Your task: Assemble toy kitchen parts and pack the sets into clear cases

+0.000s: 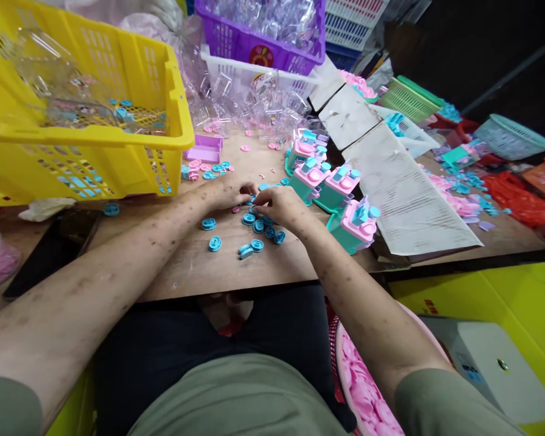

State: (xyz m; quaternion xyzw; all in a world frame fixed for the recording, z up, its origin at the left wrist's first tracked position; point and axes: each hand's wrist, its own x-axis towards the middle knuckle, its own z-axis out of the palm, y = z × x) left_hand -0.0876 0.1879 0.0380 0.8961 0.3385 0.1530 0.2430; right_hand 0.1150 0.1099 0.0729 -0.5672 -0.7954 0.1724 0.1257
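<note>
Blue plastic oval pieces (248,219) lie loose on the bench (181,272), right of the yellow basket (100,138) and nearer the person than most of it. At the far side of this scatter the left hand (236,192) and right hand (279,203) almost meet, fingertips bent inward; whether either grip is clamped on a piece I cannot tell, since the fingers cover what lies between. A pink disc (235,209) sits on the scatter's basket side, close enough to get mixed in by a careless sweep.

The pieces farthest toward the person from the basket look most exposed: a dragging wrist could push them off the edge. Farther right of the basket, past the right hand, stand pink-and-turquoise toy assemblies (312,172); the closest is just beside the right forearm (345,281), so an outward swing could tip it.

Just right of the basket is a lilac tray (209,148). Beyond that, clear containers (272,115) are heaped loosely; a knock might send one sliding among the small parts.
</note>
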